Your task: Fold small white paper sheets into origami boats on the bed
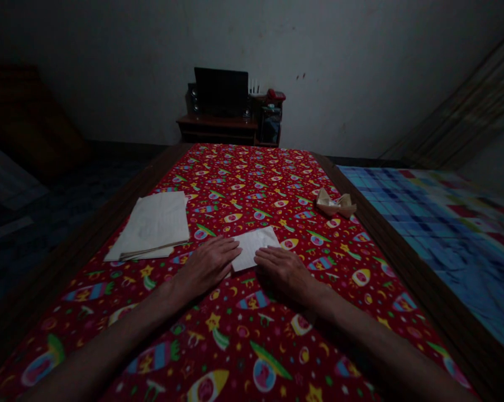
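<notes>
A small folded sheet of white lined paper lies on the red patterned cloth between my hands. My left hand rests flat along the left edge of the paper, its fingers stretched out over it. On the opposite side, the fingertips of my right hand press down at the paper's lower right edge, also laid out flat. Left of my hands is a stack of larger lined sheets, slightly fanned. A folded paper shape, brownish with raised points, sits near the cloth's right edge.
The red cloth with rockets and stars covers a long surface with dark wooden edges. A monitor on a desk and a red telephone stand by the far wall. To the right spreads a blue checked sheet.
</notes>
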Tool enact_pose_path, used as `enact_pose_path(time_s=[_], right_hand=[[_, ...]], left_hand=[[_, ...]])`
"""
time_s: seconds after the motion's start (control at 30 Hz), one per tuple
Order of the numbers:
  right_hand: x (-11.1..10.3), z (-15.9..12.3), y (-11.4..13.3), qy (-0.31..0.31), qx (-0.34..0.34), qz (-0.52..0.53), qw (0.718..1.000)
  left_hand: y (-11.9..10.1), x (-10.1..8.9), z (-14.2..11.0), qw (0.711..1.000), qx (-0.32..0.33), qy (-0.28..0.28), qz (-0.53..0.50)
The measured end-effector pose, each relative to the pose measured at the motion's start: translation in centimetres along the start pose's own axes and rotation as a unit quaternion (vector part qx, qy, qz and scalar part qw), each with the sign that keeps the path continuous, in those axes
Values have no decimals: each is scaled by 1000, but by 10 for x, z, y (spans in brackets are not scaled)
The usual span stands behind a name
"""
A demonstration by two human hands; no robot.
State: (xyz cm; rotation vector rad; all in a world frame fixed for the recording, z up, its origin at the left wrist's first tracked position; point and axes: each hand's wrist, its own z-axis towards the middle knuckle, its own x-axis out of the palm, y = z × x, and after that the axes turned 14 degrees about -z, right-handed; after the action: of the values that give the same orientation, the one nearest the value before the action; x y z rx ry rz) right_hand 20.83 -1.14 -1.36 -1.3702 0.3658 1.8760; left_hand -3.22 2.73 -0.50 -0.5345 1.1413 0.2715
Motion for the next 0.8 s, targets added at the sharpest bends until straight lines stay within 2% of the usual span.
enact_pose_path(time_s=[0.07,0.13,0.23,0.3,0.4,0.5,0.6,0.67,0.73,0.8], right_hand=[[-1,-8,-13,-46,-30,39,998],[-4,-14,-21,-66,-32,54,996],[-14,-24,-20,-60,-12,24,998],[-20,-32,-13,-49,-2,-7,999],[-23,-45,-1,-29,4,3,1000],[-18,-54,3,-44,49,95,993],[-11,-56,-1,-54,119,207,970],[-9,-55,-4,-36,185,244,951],[-8,-52,-6,-17,260,254,931],[-8,-47,-6,-1,316,268,910]], left_hand=[[2,0,1,1000,26,-12,4],[-2,0,4,997,69,-23,13],[-23,3,8,990,129,-36,41],[-41,7,11,988,138,-36,63],[-63,15,14,992,104,-6,72],[-68,20,13,998,63,9,21],[-58,20,9,993,-5,2,-116],[-47,19,8,977,-50,-31,-204],[-38,19,9,959,-108,-67,-253],[-33,19,14,945,-171,-73,-267]])
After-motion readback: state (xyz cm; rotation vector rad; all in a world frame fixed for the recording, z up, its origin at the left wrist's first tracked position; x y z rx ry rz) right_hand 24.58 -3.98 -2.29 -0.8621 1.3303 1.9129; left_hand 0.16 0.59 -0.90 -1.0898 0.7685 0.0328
